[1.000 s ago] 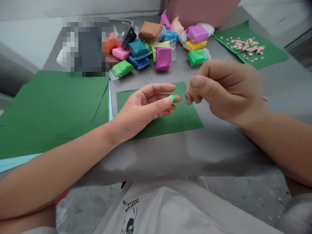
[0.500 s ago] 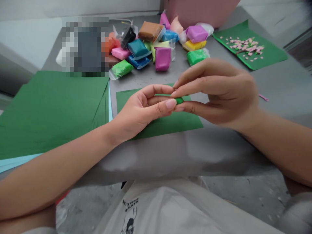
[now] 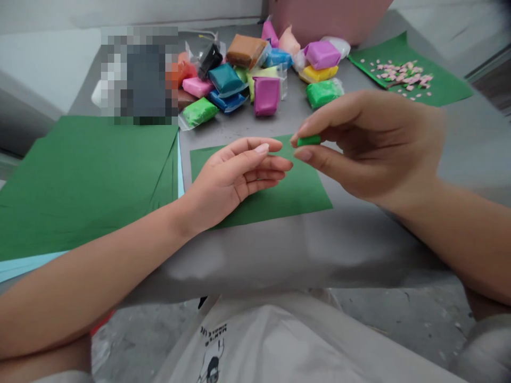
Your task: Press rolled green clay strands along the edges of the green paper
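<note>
Gray covering spreads over the table [image 3: 255, 255], with pale wall behind it and rough gray floor [image 3: 391, 319] below its near edge. At the far side we see a pink container [image 3: 327, 21], and in front of it a loose heap of wrapped packets in many colors, among them a brown packet [image 3: 245, 50], a teal packet [image 3: 227, 80] and a magenta packet [image 3: 267, 97]. To the right of these, a purple packet [image 3: 322, 55] lies on a yellow packet [image 3: 321, 73], with a bright green packet [image 3: 324, 94] just nearer to us.

Our right hand [image 3: 383, 143] pinches a small green piece [image 3: 309, 141] between thumb and forefinger, the tips closed on it; the piece lies lengthwise in the grip, raised near the far right corner of a small green sheet [image 3: 279, 194]. Our left hand [image 3: 235, 181] stands loosely open over that sheet, palm partly turned up, fingers gently bent, thumb near the forefinger, gripping nothing; its fingertips are near the right hand but apart from it.

At left we note large green sheets [image 3: 91, 175] with light blue sheets [image 3: 35, 264] showing beneath. At far right, another green sheet [image 3: 447, 88] bears a cluster of pale pink bits [image 3: 411, 74].
</note>
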Available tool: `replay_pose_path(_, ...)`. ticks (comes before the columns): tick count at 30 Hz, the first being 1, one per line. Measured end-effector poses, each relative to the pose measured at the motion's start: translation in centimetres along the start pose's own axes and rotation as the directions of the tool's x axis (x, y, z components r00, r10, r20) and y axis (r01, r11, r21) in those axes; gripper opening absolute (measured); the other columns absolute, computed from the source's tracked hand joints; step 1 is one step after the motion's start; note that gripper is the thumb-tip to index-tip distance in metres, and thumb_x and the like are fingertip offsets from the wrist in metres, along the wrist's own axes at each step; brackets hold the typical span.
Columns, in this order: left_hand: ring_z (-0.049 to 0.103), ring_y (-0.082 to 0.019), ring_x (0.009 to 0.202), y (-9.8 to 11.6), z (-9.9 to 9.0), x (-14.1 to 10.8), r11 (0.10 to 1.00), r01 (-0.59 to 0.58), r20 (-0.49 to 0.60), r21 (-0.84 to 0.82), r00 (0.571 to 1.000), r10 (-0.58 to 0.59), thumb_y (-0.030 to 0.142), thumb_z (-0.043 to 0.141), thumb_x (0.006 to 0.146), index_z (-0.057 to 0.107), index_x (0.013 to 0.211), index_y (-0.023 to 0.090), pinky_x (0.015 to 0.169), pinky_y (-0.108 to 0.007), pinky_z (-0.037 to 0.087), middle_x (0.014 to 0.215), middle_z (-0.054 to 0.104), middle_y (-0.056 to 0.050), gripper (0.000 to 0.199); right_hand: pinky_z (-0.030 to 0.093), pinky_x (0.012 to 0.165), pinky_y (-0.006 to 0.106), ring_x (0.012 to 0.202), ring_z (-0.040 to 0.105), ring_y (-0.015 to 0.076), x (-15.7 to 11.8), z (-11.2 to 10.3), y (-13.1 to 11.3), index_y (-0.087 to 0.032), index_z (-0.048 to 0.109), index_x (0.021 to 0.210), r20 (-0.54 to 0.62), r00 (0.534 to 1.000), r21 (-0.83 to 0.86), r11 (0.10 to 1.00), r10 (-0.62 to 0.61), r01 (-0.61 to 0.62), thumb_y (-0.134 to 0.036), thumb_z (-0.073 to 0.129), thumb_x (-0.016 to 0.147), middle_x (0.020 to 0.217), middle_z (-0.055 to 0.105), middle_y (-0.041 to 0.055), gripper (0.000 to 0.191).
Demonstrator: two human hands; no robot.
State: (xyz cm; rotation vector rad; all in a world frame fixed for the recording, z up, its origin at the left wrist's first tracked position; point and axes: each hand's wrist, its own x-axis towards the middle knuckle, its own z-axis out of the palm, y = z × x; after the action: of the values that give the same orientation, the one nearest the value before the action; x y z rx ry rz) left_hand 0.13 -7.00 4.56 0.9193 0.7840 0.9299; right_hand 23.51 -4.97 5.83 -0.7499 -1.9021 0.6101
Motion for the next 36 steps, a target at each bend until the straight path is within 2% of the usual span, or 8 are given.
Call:
replay_pose_path(3, 0.087, -0.017, 0.100, 0.0, 0.1, -0.1, 1.000, -0.010, -0.012, -0.016, 1.000, 0.010, 0.029, 0.076, 0.114, 0.083, 0.110, 0.023, 0.102, -0.032, 0.070, 0.104, 0.091, -0.002, 0.010, 0.070, 0.088, 0.041, 0.100, 0.085, 0.0238, -0.1, 0.3, 0.4, -0.036, 0.088, 0.112, -0.060, 0.997, 0.072, 0.997, 0.039, -0.034, -0.052, 0.086, 0.109, 0.108, 0.089, 0.0001, 0.016)
replay_pose_path(7, 0.086, -0.013, 0.095, -0.1, 0.1, 0.0, 0.999, -0.027, 0.017, -0.038, 0.999, 0.027, 0.024, 0.075, 0.114, 0.083, 0.108, 0.023, 0.097, -0.026, 0.069, 0.102, 0.090, 0.000, 0.010, 0.064, 0.071, 0.033, 0.074, 0.079, 0.0168, 0.2, 0.3, 0.7, -0.033, 0.090, 0.103, -0.059, 0.998, 0.078, 0.996, -0.026, 0.031, -0.048, 0.082, 0.113, 0.083, 0.084, -0.0008, 0.020)
replay_pose_path(9, 0.086, -0.014, 0.097, -0.2, 0.0, 0.0, 0.999, -0.029, 0.027, -0.019, 0.999, 0.029, 0.028, 0.079, 0.113, 0.083, 0.108, 0.024, 0.097, -0.027, 0.069, 0.103, 0.089, 0.000, 0.007, 0.065, 0.070, 0.034, 0.078, 0.079, 0.0190, 0.3, 0.3, 0.6, -0.031, 0.088, 0.095, -0.074, 0.997, 0.065, 0.998, -0.009, 0.014, -0.059, 0.092, 0.104, 0.089, 0.085, 0.0008, 0.029)
replay_pose_path(11, 0.086, -0.014, 0.097, -0.3, 0.0, 0.0, 1.000, -0.031, 0.040, -0.002, 0.999, 0.031, 0.032, 0.083, 0.112, 0.081, 0.106, 0.025, 0.098, -0.027, 0.069, 0.101, 0.087, 0.001, 0.009, 0.070, 0.080, 0.039, 0.090, 0.082, 0.0234, 0.4, 0.4, 0.5, -0.031, 0.086, 0.096, -0.095, 0.995, 0.085, 0.996, 0.040, -0.032, -0.066, 0.097, 0.096, 0.100, 0.086, 0.0022, 0.036)
replay_pose_path(18, 0.079, -0.012, 0.080, 0.0, 0.1, -0.2, 0.996, -0.080, 0.123, 0.042, 0.990, 0.074, 0.038, 0.087, 0.109, 0.068, 0.093, 0.025, 0.088, -0.028, 0.071, 0.079, 0.069, 0.006, 0.028, 0.070, 0.084, 0.040, 0.084, 0.082, 0.0223, 0.1, 0.6, 0.4, -0.034, 0.090, 0.112, -0.075, 0.996, 0.155, 0.988, 0.037, -0.025, -0.057, 0.085, 0.110, 0.093, 0.086, 0.0021, 0.024)
replay_pose_path(24, 0.073, -0.018, 0.077, 0.4, 0.4, -0.6, 0.988, -0.107, 0.097, 0.108, 0.991, 0.096, 0.053, 0.088, 0.105, 0.064, 0.084, 0.026, 0.080, -0.032, 0.070, 0.069, 0.058, 0.003, 0.042, 0.068, 0.082, 0.037, 0.084, 0.083, 0.0212, 0.0, 0.7, 0.6, -0.032, 0.092, 0.111, -0.092, 0.994, 0.190, 0.981, 0.055, -0.037, -0.055, 0.089, 0.108, 0.091, 0.086, 0.0019, 0.024)
replay_pose_path(30, 0.063, -0.017, 0.071, 0.8, 0.7, -0.9, 0.987, -0.112, 0.197, 0.111, 0.976, 0.089, 0.056, 0.088, 0.105, 0.061, 0.078, 0.026, 0.078, -0.031, 0.066, 0.061, 0.045, 0.004, 0.048, 0.067, 0.080, 0.033, 0.086, 0.080, 0.0183, 0.1, 0.5, 1.2, -0.032, 0.094, 0.108, -0.078, 0.996, 0.175, 0.984, 0.039, -0.025, -0.055, 0.097, 0.101, 0.099, 0.087, 0.0021, 0.024)
replay_pose_path(36, 0.064, -0.020, 0.070, 0.9, 0.1, -0.8, 0.987, -0.096, 0.255, 0.132, 0.965, 0.060, 0.071, 0.088, 0.100, 0.056, 0.075, 0.028, 0.082, -0.037, 0.071, 0.055, 0.035, 0.005, 0.060, 0.066, 0.076, 0.037, 0.084, 0.078, 0.0203, 0.3, 0.3, 1.0, -0.033, 0.091, 0.101, -0.075, 0.996, 0.128, 0.991, 0.053, -0.043, -0.067, 0.095, 0.098, 0.096, 0.085, 0.0022, 0.034)
